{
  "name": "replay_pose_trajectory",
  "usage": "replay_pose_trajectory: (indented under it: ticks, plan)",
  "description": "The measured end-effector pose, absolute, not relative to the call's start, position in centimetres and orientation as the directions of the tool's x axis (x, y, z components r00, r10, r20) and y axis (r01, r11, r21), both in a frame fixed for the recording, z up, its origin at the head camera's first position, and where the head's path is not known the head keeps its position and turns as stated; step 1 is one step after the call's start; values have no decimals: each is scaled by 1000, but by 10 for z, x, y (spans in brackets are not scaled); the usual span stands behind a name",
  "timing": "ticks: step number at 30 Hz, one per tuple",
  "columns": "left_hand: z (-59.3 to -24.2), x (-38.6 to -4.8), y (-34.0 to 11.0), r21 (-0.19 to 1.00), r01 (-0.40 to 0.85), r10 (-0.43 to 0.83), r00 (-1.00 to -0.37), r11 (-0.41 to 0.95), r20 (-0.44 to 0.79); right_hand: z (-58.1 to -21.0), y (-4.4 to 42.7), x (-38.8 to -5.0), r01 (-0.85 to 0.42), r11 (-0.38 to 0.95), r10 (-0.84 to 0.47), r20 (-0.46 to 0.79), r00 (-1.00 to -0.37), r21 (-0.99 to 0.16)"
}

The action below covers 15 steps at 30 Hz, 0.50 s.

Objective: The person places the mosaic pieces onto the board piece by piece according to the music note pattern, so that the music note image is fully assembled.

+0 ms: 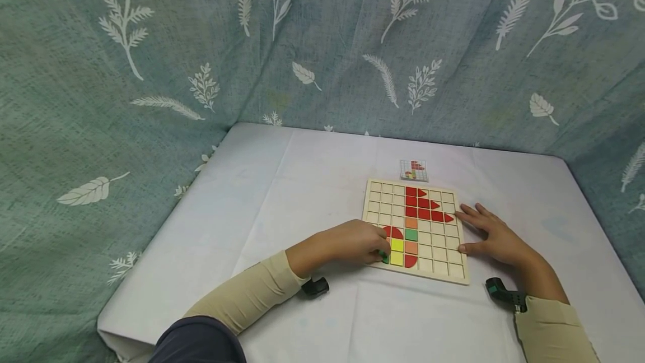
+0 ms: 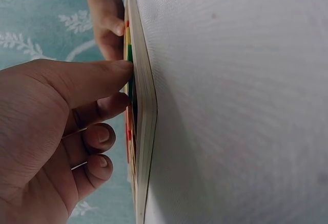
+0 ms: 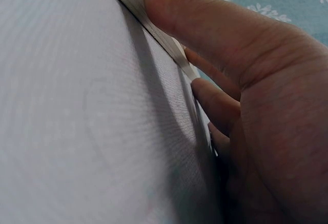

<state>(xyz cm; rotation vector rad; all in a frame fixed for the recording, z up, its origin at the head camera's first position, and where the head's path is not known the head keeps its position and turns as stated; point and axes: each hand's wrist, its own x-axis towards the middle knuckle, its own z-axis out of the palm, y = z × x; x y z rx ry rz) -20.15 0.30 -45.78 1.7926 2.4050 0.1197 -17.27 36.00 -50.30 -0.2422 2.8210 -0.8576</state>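
Note:
A wooden grid board (image 1: 438, 251) with coloured pieces lies on the white table. At its near left corner my left hand (image 1: 359, 242) pinches a small green piece (image 1: 383, 254) between thumb and index finger, low over the squares. In the left wrist view, green (image 2: 130, 85) shows between those two fingertips, and the other fingers are bent. My right hand (image 1: 491, 237) rests at the board's right side, fingers spread, thumb and fingertips touching the edge. Red, orange, green and yellow pieces (image 1: 397, 257) fill several squares; part of the left corner is hidden behind my left hand.
Behind the board lies a small pattern card (image 1: 414, 170) with a similar coloured figure on a grid. Black wrist cameras sit by the left wrist (image 1: 315, 287) and the right wrist (image 1: 499, 289). Leaf-patterned green cloth (image 1: 322, 43) hangs behind the table.

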Motion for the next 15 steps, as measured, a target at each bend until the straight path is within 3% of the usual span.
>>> replay_pose_trajectory:
  ticks: [15]
  plan:
    - [-458,-204,7,142,949,960,-277,281,-47,-500,359,-171,-126,818,-227,-113,-967,-562]
